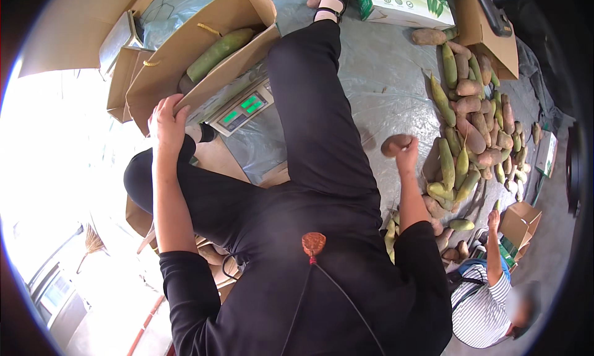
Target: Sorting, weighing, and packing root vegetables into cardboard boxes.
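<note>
My left hand (168, 122) grips the near edge of an open cardboard box (204, 99), fingers bent over the flap. Inside that box lie a long green radish (219, 52) and part of a brown tuber (185, 83). The box appears to rest on a scale (238, 113) with a lit green display. My right hand (407, 155) is closed round a brown sweet potato (392, 145), held in front of a large heap. That heap mixes green radishes (447, 161) with brownish-pink sweet potatoes (471, 133).
A white and green carton (405, 6) stands at the top, near an open brown box (495, 46). At lower right another person in a striped shirt (476, 306) reaches toward an open carton (521, 223). Plastic sheeting (371, 59) covers the floor. A broom (93, 241) is at left.
</note>
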